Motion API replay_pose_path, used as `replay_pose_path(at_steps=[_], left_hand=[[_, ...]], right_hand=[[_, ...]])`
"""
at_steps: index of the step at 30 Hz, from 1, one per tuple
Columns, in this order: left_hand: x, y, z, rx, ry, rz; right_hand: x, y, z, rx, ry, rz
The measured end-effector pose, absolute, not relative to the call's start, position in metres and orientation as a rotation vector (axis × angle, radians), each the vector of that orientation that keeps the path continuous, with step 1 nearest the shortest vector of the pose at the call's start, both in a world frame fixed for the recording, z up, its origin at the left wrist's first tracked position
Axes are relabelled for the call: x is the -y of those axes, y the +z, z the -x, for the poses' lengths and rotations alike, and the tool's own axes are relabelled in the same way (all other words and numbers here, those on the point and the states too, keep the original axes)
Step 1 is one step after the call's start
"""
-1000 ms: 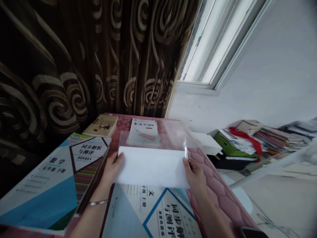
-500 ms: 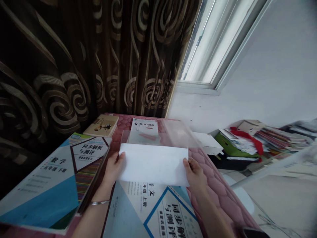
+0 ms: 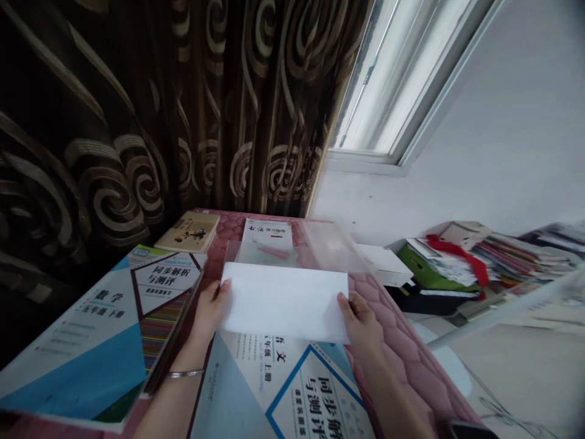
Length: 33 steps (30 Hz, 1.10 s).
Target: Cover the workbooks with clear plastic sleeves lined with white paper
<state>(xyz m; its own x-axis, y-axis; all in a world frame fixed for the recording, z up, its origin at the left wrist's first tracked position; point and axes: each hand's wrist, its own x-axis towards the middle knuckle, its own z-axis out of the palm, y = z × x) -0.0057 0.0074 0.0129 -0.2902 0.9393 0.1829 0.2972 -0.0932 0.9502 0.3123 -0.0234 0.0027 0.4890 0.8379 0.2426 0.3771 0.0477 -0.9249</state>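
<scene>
White sheet (image 3: 286, 302) has shifted slightly toward 12 o'clock; the book (image 3: 247, 390) lies at its 6 o'clock. Left hand (image 3: 209, 308) pinches the 9 o'clock edge, right hand (image 3: 363, 320) the 3 o'clock; keep tension even.

You wear a shiny, narrow, silver-coloured bracelet (image 3: 186, 373) around your left forearm (image 3: 169, 405), near the wrist (image 3: 200, 341); your right hand (image 3: 362, 320) and right forearm (image 3: 393, 390) are bare.
</scene>
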Motion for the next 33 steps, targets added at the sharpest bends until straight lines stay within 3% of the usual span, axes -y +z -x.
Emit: replay_pose_path(at_steps=[18, 25, 33], left_hand=[[-0.0088, 0.0092, 0.0054, -1.558, 1.461, -1.267], [-0.0097, 0.0065, 0.0047, -1.489, 1.433, -1.29], [-0.0096, 0.0033, 0.0038, -1.552, 1.418, -1.323]], right_hand=[[0.0233, -0.006, -0.3122, 1.136, 0.4, 1.541], [0.0231, -0.0022, -0.3116, 1.024, 0.59, 1.425], [0.0251, -0.0015, -0.309, 1.128, 0.373, 1.544]])
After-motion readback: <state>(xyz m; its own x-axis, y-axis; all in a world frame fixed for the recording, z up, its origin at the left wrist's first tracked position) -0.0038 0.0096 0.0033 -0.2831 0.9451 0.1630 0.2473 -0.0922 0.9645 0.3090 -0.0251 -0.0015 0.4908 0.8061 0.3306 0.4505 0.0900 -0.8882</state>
